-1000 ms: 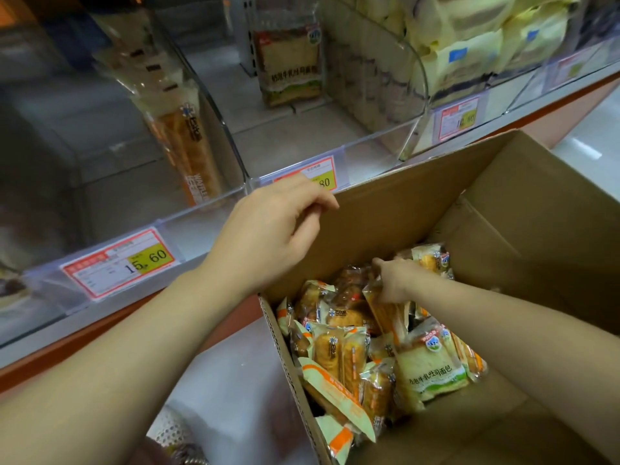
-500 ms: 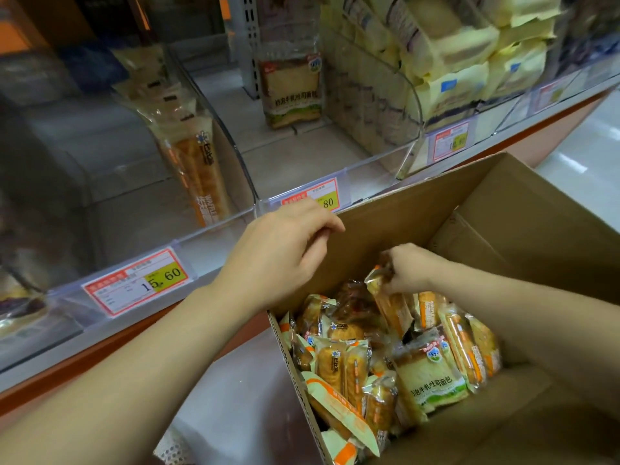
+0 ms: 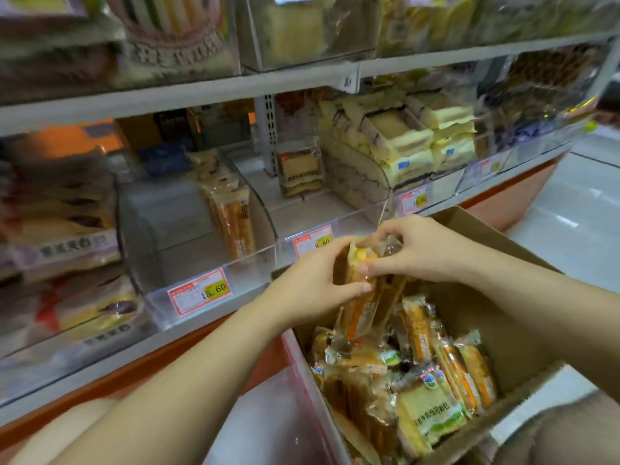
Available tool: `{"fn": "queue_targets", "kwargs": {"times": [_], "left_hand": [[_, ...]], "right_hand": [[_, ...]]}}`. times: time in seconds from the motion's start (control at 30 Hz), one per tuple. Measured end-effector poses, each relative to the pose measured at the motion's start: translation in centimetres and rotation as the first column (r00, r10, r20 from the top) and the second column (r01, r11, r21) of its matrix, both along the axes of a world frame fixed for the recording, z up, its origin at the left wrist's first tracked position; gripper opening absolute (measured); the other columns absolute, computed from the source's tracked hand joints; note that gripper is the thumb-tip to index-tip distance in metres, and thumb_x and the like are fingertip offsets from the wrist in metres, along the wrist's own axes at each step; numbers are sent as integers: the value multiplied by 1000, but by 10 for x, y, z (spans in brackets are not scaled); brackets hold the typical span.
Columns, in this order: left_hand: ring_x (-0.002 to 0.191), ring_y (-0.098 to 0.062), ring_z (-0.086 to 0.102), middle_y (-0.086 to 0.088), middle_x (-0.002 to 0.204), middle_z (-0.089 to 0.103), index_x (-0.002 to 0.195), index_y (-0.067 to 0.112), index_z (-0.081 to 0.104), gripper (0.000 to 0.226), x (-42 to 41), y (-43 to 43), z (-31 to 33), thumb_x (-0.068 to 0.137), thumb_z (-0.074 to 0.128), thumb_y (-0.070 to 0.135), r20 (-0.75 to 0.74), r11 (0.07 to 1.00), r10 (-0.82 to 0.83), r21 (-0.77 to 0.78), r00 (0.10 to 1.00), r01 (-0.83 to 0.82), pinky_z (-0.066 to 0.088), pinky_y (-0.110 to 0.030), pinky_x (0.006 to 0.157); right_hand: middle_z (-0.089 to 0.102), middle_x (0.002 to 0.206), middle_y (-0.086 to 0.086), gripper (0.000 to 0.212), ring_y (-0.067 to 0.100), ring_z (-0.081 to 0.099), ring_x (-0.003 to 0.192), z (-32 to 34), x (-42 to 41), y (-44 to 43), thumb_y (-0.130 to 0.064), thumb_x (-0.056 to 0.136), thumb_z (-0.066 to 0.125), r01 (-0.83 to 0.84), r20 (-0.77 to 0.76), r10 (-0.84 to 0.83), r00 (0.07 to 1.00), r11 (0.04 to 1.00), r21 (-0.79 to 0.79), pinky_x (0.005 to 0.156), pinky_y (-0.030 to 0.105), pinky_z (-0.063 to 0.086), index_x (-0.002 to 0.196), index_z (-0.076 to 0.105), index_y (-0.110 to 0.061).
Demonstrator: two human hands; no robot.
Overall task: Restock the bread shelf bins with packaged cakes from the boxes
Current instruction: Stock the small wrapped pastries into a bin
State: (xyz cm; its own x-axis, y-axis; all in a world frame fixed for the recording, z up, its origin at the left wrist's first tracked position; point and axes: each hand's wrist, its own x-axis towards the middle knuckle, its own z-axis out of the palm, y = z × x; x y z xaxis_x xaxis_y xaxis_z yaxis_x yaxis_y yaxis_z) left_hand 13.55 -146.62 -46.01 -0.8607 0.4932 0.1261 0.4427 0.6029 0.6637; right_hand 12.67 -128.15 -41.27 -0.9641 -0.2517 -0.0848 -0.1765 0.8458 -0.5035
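A brown cardboard box (image 3: 483, 236) stands open before the shelf, holding several orange-striped packaged cakes (image 3: 419, 327) and a green-labelled bread pack (image 3: 429, 414). Above the box's far rim, both hands hold a small bunch of long clear-wrapped cakes (image 3: 365, 297). My left hand (image 3: 315, 283) grips the bunch from the left with its thumb across the front. From the right, my right hand (image 3: 422, 250) pinches the top of the wrappers. Just behind stand the clear shelf bins (image 3: 255, 273): one holds a few orange cakes (image 3: 235, 226), its neighbour a single bread pack (image 3: 300, 171).
Price tags reading 15.60 (image 3: 199, 292) and 8.80 (image 3: 313, 241) hang on the bin fronts. A bin of yellow sandwich cakes (image 3: 412, 146) sits to the right, more stocked bins above and left. An orange kick plate (image 3: 167, 350) runs under the shelf. White floor (image 3: 570, 223) lies right.
My right hand has lifted cakes out of the box up to its far rim. My left hand left the box edge and took hold of the same bunch. The view tilted upward.
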Motion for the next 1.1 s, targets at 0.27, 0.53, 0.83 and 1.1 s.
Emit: {"fn": "queue_targets", "kwargs": {"times": [0.27, 0.53, 0.83, 1.1], "left_hand": [[99, 7, 57, 18, 114, 61, 129, 32, 50, 47, 26, -19, 43, 86, 68, 27, -45, 963, 124, 247, 991, -109, 49, -13, 81], [105, 1, 59, 16, 112, 62, 122, 30, 48, 38, 33, -71, 74, 88, 65, 21, -16, 808, 367, 500, 930, -311, 50, -20, 83], [94, 15, 49, 30, 103, 51, 120, 34, 43, 44, 19, -131, 89, 87, 66, 17, -192, 848, 495, 318, 847, -424, 35, -4, 78], [99, 3, 47, 16, 109, 52, 125, 26, 47, 41, -5, -155, 65, 89, 65, 19, -135, 795, 598, 231, 790, -562, 35, -3, 72]], "right_hand": [[61, 100, -12, 38, 5, 58, 89, 57, 22, -2, -38, 71, 79, -116, -135, 109, 985, 992, -41, 82, 35, 53, 102, 58, -34], [50, 130, -3, 81, 12, 47, 124, 86, 26, -4, -17, 75, 78, -152, -217, 101, 971, 960, -233, 100, 37, 48, 139, 33, -39], [59, 112, -16, 53, -2, 55, 100, 92, -7, -69, -14, 78, 77, -299, -479, 188, 858, 939, -168, 86, 6, 41, 117, 46, -33], [51, 134, -5, 63, 12, 46, 125, 58, -62, -130, -12, 82, 72, -374, -393, 340, 854, 927, -10, 105, 27, 38, 138, 45, -26]]}}
